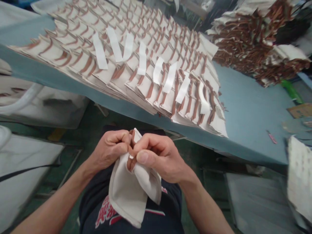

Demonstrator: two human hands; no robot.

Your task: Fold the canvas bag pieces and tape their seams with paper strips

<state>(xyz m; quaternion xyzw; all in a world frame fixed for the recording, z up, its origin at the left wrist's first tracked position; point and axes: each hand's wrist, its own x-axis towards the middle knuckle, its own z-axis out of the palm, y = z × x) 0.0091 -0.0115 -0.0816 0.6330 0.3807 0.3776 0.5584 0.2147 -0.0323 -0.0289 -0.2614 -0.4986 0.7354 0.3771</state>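
A cream fabric piece with brown trim (pixel 128 195) hangs from both hands, in front of my dark printed shirt. My left hand (pixel 112 148) is closed, pinching the brown edge near the top of the piece. Close beside it, my right hand (pixel 162 157) pinches the same brown part between thumb and fingers. Below the hands the cloth drops in two flaps, one wide and one folded over. A small white bit shows between the fingertips; I cannot make out what it is.
Overlapping rows of cream pieces with brown edges (pixel 146 35) cover much of the blue table (pixel 248 104), with several white strips (pixel 142 58) on top. A tall stack (pixel 248 42) stands at the back right. A pink tool (pixel 271 137) lies at right. Pale surfaces (pixel 26 165) flank me.
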